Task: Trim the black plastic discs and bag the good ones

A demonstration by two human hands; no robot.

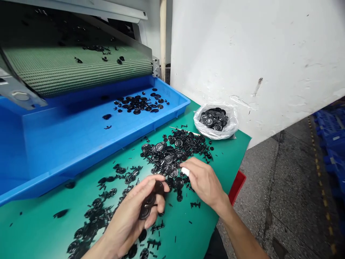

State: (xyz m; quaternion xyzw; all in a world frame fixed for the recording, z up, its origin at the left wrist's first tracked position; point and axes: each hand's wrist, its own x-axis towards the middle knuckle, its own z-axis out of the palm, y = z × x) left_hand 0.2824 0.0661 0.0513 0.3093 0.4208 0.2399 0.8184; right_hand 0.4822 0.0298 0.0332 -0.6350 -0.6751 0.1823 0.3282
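A heap of black round plastic discs (172, 153) lies on the green table top (229, 151). My left hand (134, 216) is curled around several black discs (148, 203), held between thumb and fingers just above the table. My right hand (202, 180) reaches into the near edge of the heap with its fingers bent down on the discs; one fingertip wears a white wrap (185, 171). More discs and small black sprue bits (159, 227) lie scattered around and below my left hand.
A blue tray (88, 144) sits at the left under a green ribbed conveyor belt (75, 68), with discs in its far corner. A white plastic bag (215, 122) of discs stands by the white wall. A red bin (237, 185) hangs at the table's edge; blue crates (332, 144) stand at right.
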